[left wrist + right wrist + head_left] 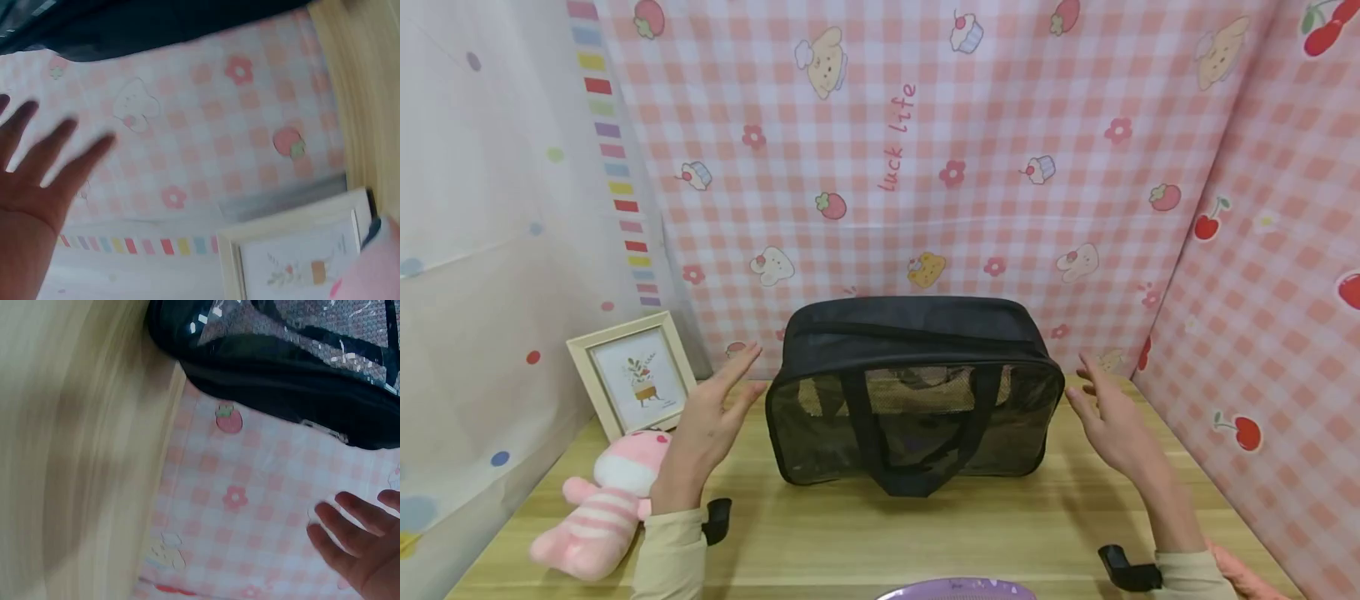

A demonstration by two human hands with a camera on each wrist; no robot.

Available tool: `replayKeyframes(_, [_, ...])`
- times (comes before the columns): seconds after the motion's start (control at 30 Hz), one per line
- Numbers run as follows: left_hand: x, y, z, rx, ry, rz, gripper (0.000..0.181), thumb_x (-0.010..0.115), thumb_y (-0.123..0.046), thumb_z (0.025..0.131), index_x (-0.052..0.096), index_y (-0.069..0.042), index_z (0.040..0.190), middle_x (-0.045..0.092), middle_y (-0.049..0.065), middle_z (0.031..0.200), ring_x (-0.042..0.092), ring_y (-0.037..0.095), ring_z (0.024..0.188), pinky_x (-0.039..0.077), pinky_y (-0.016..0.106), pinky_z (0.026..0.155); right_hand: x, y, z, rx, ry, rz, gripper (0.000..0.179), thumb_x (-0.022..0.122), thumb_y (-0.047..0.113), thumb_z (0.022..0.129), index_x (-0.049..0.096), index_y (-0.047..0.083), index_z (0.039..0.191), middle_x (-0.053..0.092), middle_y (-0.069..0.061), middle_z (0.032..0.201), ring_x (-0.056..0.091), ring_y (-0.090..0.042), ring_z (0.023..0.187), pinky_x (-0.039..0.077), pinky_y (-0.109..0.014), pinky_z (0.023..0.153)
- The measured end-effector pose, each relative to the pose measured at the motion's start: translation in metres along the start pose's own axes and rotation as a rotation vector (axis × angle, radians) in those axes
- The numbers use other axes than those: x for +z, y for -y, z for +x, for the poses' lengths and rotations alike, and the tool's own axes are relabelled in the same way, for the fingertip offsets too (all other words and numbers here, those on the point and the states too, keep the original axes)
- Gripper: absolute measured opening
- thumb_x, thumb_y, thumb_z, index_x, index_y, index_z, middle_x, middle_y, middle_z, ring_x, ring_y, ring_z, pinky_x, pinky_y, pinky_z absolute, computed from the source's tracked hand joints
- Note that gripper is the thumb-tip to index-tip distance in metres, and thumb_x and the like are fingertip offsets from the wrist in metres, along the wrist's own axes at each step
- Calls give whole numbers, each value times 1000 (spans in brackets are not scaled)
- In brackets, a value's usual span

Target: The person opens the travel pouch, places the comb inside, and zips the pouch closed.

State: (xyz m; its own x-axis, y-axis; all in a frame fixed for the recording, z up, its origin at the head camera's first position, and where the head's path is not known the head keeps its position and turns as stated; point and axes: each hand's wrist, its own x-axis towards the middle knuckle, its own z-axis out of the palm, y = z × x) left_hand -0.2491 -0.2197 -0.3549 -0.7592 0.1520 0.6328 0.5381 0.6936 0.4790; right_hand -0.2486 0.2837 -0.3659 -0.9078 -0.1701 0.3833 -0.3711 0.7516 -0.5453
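Observation:
A black travel bag (917, 333) with clear dark plastic sides stands upright on the table, its strap handle hanging down the front. Through the plastic shows something woven and tan. My left hand (706, 425) is held beside the bag's left end, fingers straight and apart from it. On the other side, my right hand (1112, 421) hovers by the bag's right end, fingers spread and holding nothing. In the right wrist view the bag's zipper pull (324, 431) lies along its dark edge.
A pink-and-white striped plush toy (601, 508) lies at the left, close to my left forearm. Behind it leans a cream picture frame (640, 375). A purple rimmed object (958, 590) peeks in at the front edge. Patterned cloth walls (880, 225) enclose the wooden table (835, 542).

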Motion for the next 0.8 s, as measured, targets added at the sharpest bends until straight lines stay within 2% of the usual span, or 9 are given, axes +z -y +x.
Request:
replayKeyframes(0.13, [2,-5,0,75,-29,-146,44,68,-7,88,60,-12,131,61,9,125,62,26,104,54,35,82,11,0,3,2,62,135,55,30,27,106,12,1,151,31,-31,142,37,-50,125,37,-61,96])
replayKeyframes(0.2, [4,-7,1,114,-49,-204,44,73,1,80,65,-7,123,66,8,115,66,22,94,56,27,73,17,1,4,-5,85,211,50,28,21,106,14,-1,149,28,-31,144,33,-48,128,37,-59,98])
replayKeyframes(0.3, [7,-8,1,164,-80,-222,42,78,5,73,70,-2,113,69,10,105,69,22,83,56,22,63,24,1,6,-1,100,332,46,26,14,106,14,-3,147,24,-33,144,31,-47,129,40,-57,97])
replayKeyframes(0.4, [11,-8,2,214,-98,-221,40,80,8,69,72,0,108,70,12,100,70,22,78,56,22,61,28,0,6,13,55,395,43,27,10,105,16,-4,143,31,-33,137,41,-44,121,47,-52,90])
replayKeyframes(0.47, [12,-8,2,241,-104,-214,39,79,9,70,72,-1,106,71,11,98,70,21,75,56,21,60,29,-2,5,25,1,410,40,30,7,104,19,-5,141,39,-32,129,53,-31,111,52,-45,85])
replayKeyframes(0.53, [13,-7,3,262,-103,-206,38,78,11,71,72,-1,106,71,11,97,70,20,74,56,20,60,30,-5,6,48,-39,418,40,33,4,103,21,-6,140,44,-31,124,56,-29,105,54,-39,81])
replayKeyframes(0.63, [13,-6,3,279,-103,-192,38,77,11,72,72,-1,107,71,11,97,70,19,74,55,19,61,33,-8,7,94,-15,445,41,33,9,104,21,-5,140,45,-32,125,56,-31,107,54,-35,83])
replayKeyframes(0.7, [13,-7,4,283,-104,-180,38,77,11,71,72,0,107,71,12,97,70,19,73,55,18,61,35,-10,8,118,13,475,41,33,11,105,20,-5,141,45,-33,127,54,-37,110,53,-35,84])
replayKeyframes(0.8, [13,-9,5,293,-111,-188,37,77,11,71,72,2,106,71,13,96,70,21,73,55,19,61,37,-12,9,129,-2,510,39,36,11,104,23,-6,137,51,-30,119,60,-21,99,54,-32,80])
